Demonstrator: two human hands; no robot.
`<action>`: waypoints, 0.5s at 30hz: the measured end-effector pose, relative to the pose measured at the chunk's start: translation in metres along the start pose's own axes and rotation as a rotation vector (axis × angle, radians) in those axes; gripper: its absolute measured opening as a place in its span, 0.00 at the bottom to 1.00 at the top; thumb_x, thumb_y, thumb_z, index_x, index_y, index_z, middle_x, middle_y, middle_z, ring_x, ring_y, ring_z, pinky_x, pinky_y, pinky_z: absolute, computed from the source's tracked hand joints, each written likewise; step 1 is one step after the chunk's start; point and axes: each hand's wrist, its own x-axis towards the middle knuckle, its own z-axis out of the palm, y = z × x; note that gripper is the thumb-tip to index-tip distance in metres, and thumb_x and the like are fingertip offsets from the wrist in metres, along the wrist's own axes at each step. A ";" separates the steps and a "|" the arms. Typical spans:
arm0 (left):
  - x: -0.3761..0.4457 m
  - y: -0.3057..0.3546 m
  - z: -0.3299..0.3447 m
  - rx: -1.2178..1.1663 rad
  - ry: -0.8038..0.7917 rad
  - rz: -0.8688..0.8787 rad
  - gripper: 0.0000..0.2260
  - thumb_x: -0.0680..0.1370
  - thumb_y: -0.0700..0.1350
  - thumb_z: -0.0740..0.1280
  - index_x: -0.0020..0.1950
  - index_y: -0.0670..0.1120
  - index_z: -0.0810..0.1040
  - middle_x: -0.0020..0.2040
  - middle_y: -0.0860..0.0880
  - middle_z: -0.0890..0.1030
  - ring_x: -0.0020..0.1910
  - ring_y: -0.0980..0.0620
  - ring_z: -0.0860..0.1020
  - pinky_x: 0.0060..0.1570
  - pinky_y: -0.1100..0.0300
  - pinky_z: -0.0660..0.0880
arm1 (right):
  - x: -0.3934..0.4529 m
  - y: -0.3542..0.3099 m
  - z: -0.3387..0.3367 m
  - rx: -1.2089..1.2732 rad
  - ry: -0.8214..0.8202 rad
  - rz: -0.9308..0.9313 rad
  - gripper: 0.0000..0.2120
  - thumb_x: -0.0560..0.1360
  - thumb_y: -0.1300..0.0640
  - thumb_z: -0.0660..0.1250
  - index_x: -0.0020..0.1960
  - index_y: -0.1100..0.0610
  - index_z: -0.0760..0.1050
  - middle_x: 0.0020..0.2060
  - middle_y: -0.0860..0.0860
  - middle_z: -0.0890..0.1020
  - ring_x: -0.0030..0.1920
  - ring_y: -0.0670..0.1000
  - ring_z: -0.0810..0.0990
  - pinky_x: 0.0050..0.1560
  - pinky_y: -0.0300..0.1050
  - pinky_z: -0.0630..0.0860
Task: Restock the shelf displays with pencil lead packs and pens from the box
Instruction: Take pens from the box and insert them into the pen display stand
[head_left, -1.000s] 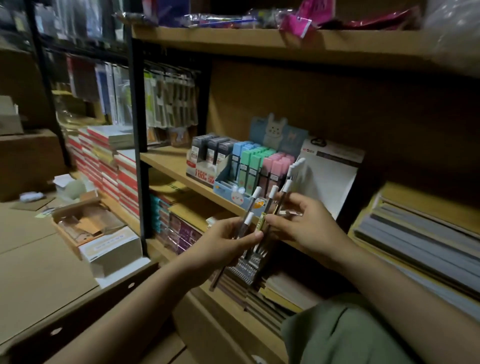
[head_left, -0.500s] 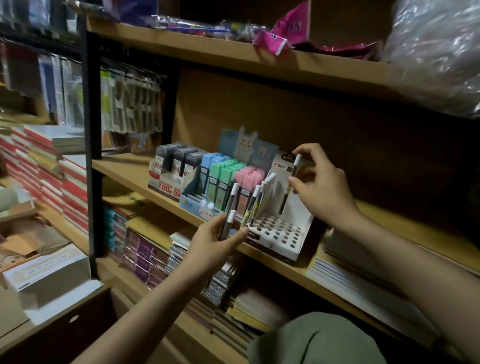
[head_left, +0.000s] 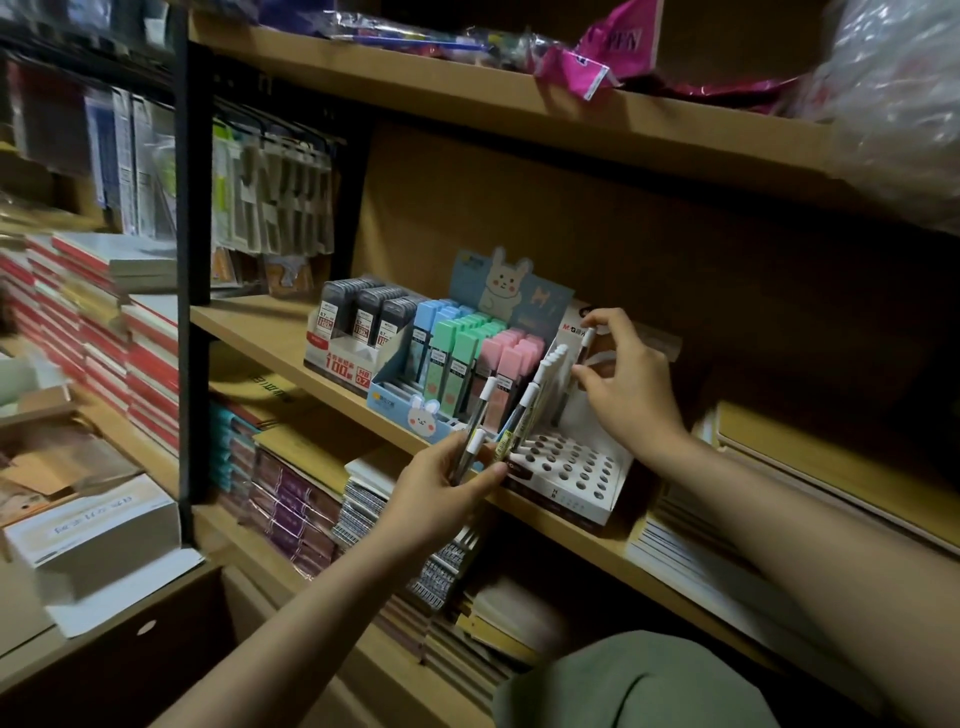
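Your right hand (head_left: 626, 384) pinches one pen (head_left: 586, 347) above the pen display (head_left: 576, 486); your left hand (head_left: 441, 486) grips the remaining pens (head_left: 511, 423) beside it; most holes are unfilled

Display boxes on the middle shelf (head_left: 270, 332): three, namely one grey lead-pack box (head_left: 347, 358) at left, one rabbit-printed pastel box (head_left: 415, 410) in the middle, one white perforated pen stand (head_left: 571, 478) at right. Lead-pack rows: three grey (head_left: 370, 312), then one blue (head_left: 431, 322), one green (head_left: 462, 338), one pink (head_left: 511, 353). Pens: about four in the left hand (head_left: 441, 488), one in the right hand (head_left: 631, 379).
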 end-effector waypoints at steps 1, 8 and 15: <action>0.001 -0.001 0.000 0.003 0.004 0.001 0.06 0.76 0.47 0.69 0.52 0.53 0.79 0.43 0.58 0.82 0.43 0.61 0.79 0.43 0.63 0.75 | 0.000 0.000 -0.001 0.002 0.001 -0.001 0.22 0.74 0.65 0.71 0.63 0.50 0.70 0.48 0.49 0.77 0.42 0.47 0.81 0.40 0.43 0.82; 0.003 0.001 0.003 0.054 0.043 -0.007 0.02 0.77 0.48 0.70 0.48 0.52 0.78 0.46 0.53 0.82 0.44 0.49 0.82 0.40 0.61 0.80 | 0.008 0.000 -0.006 0.063 0.028 0.066 0.11 0.78 0.61 0.67 0.60 0.53 0.75 0.47 0.51 0.80 0.45 0.50 0.82 0.44 0.41 0.81; 0.005 0.001 0.004 0.051 0.058 -0.042 0.03 0.76 0.49 0.70 0.48 0.53 0.78 0.51 0.50 0.81 0.51 0.49 0.79 0.52 0.50 0.78 | 0.021 -0.010 -0.009 -0.064 0.075 0.056 0.11 0.75 0.58 0.71 0.57 0.55 0.82 0.49 0.50 0.84 0.47 0.44 0.79 0.40 0.17 0.66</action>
